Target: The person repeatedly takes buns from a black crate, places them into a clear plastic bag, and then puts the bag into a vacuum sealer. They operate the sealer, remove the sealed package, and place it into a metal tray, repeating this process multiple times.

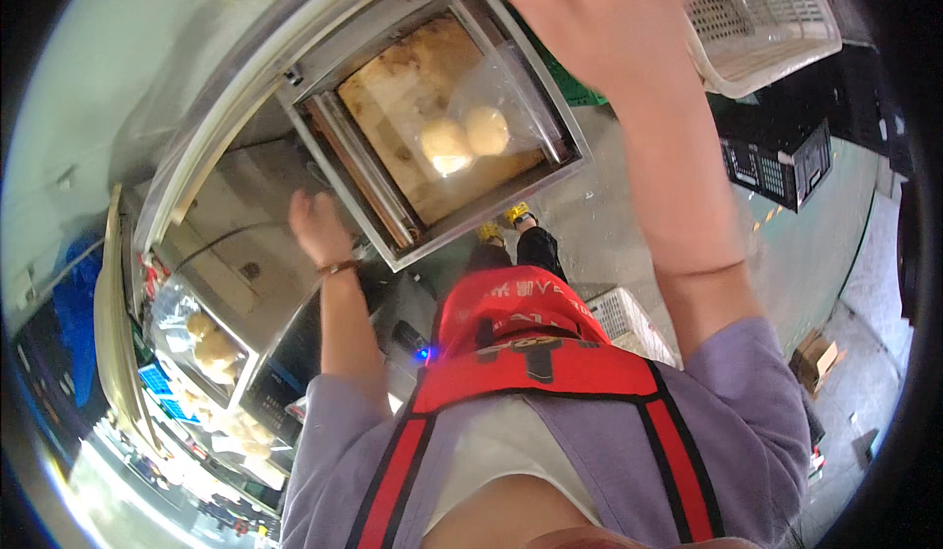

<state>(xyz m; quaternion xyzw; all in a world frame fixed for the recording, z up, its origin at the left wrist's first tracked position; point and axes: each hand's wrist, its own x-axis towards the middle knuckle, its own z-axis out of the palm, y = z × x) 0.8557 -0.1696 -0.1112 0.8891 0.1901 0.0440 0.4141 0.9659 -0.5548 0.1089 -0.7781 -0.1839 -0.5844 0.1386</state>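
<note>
Before me is the open chamber of a metal machine, seemingly a vacuum sealer (442, 249), with two long bars along its sides. In it, on a stained board (398, 55), lies a clear plastic bag (516, 85) with two round yellowish items (464, 139) in it. My left hand (317, 225) is just left of the machine's frame, fingers apart, with nothing seen in it. My right hand (597, 19), blurred, is raised at the top above the machine's right corner; its fingers are cut off by the picture's edge, so what it holds is hidden.
A white plastic basket (773, 63) stands at the upper right, with a dark crate (788, 170) below it. Bagged round items (214, 350) lie at the lower left. Another white basket (633, 324) is on the floor beside me. A cardboard box (815, 361) lies at the right.
</note>
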